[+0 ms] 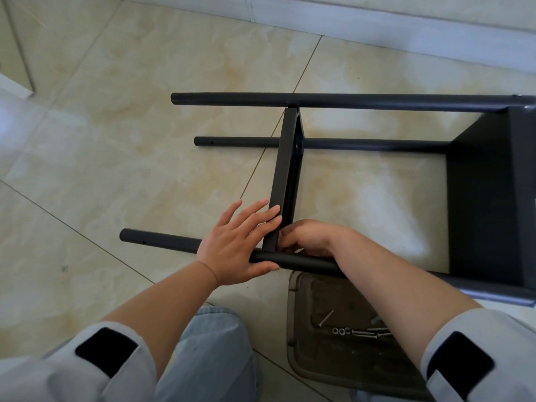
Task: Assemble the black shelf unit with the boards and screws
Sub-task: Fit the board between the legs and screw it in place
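- The black shelf unit (490, 198) lies on its side on the tiled floor (116, 140), with its end board at the right edge of the view and three round poles running leftward from it.
- The far pole (348, 100) lies nearest the white baseboard (377, 30); the middle pole (237, 141) lies lower, close to the floor; the near pole (162, 242) runs just in front of the person's knees.
- A narrow black board (285, 169) stands on edge across the poles, its far end meeting the far pole and its near end meeting the near pole.
- The left hand (237, 250) lies flat with straight fingers pressed against the left face of the board, the thumb under the near pole; it grips nothing.
- The right hand (307, 237) is curled at the joint where the board meets the near pole, on the board's right side. Its fingertips are hidden, so I cannot tell what it holds, if anything.
- A grey plastic tray (304, 358) sits on the floor at the bottom of the view, below the near pole and partly under the right forearm.
- In the tray lie several screws (365, 333), a lone long screw (326, 317) toward its left side, and small washers (340, 331) in a row.
- Light sleeves with black patches and pale denim knees fill the bottom edge.
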